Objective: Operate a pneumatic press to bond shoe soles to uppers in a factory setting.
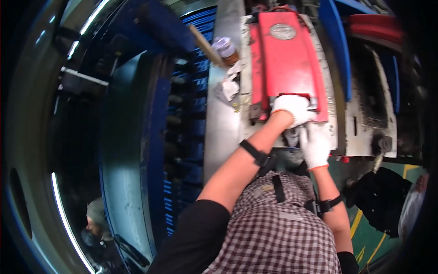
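Note:
In front of me lies a long red machine cover [292, 59] with a round, light badge near its far end. My left hand [292, 108], in a white knit glove with an orange cuff, presses at the cover's near end, fingers curled over something there. Just right of it and nearer to me, my right hand [315, 142] wears a matching glove. Its fingers look bent together and reach up to the left hand, by a small metal part [292, 136] below the cover's edge. Blur and overlap hide what the fingertips hold.
On the metal ledge [223, 132] to the left stand a jar with a pale purple lid [224, 47] and a crumpled white cloth [230, 86]. A second machine bed [372, 105] lies to the right, beyond blue panels. Another person [96, 228] shows at lower left.

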